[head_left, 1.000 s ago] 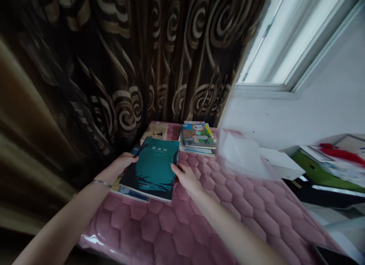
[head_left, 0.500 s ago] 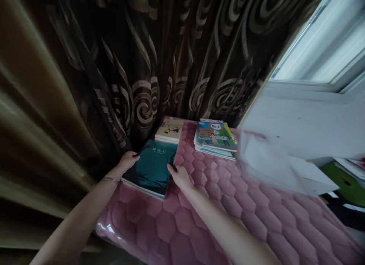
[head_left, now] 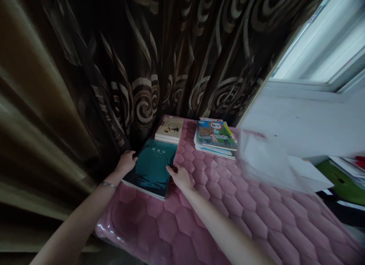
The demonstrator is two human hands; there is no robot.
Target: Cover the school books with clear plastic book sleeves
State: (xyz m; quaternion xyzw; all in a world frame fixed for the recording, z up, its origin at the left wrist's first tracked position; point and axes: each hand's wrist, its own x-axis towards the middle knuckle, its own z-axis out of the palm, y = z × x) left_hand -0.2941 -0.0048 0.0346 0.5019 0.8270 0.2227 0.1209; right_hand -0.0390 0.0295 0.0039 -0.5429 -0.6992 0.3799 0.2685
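The left hand point(head_left: 126, 162) and right hand point(head_left: 179, 177) are gripping the side edges of the teal book point(head_left: 151, 168), which is lying at 12 o'clock on the pink quilted cover point(head_left: 228, 211); a loose grip could be letting it slip toward the dark curtain point(head_left: 85, 67).

"What's this cover I'm touching?"
"Smooth matt paper, on a teal paperback point(head_left: 151, 168)."
"And beneath it?"
"Soft cloth with a satiny sheen, a quilted pink pad point(head_left: 182, 223)."
"The band I'm wearing?"
"A thin, polished metal bangle point(head_left: 108, 184)."
"Behind me, the fabric?"
"A dark curtain point(head_left: 85, 67), woven cloth, its swirls glossy."
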